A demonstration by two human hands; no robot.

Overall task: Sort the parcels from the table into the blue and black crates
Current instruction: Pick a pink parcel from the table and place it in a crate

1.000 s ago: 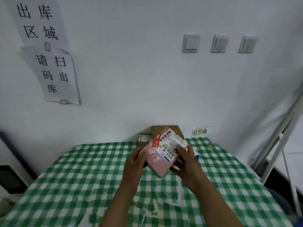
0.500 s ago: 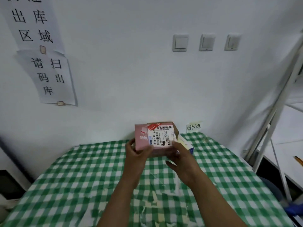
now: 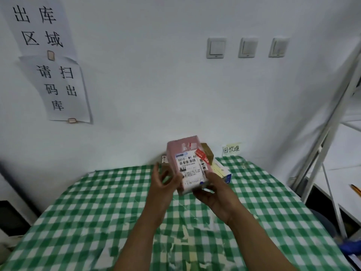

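Turned on end since half a second earlier, when it was held lengthwise, the pink parcel (image 3: 187,165) hangs above the green-checked table (image 3: 97,202), its label facing the person. Far left of the parcel, an upper wall notice (image 3: 39,26) reads "出库区域" and a lower wall notice (image 3: 62,89) reads "请扫码出库". The left hand (image 3: 166,184) meets the parcel's lower left edge with curved fingers, thumb standing clear; blur hides whether it grips. On the parcel's face a white shipping label (image 3: 190,169) carries barcodes and what looks like "501… M1 A2", the rest too smeared to read, beside a red sticker (image 3: 203,156). The right hand (image 3: 214,192) pinches the parcel's lower right corner, thumb on the face, fingers curled beneath. Behind the parcel sit a small labelled box (image 3: 165,159), a brown carton (image 3: 207,151) and, to its right, a yellow-and-white box (image 3: 221,170); further right a sticky note (image 3: 231,149) reads "回收堆". Sorting looks far from done: this parcel appears to be under inspection, at least three more wait behind it, and neither crate is plainly in view.
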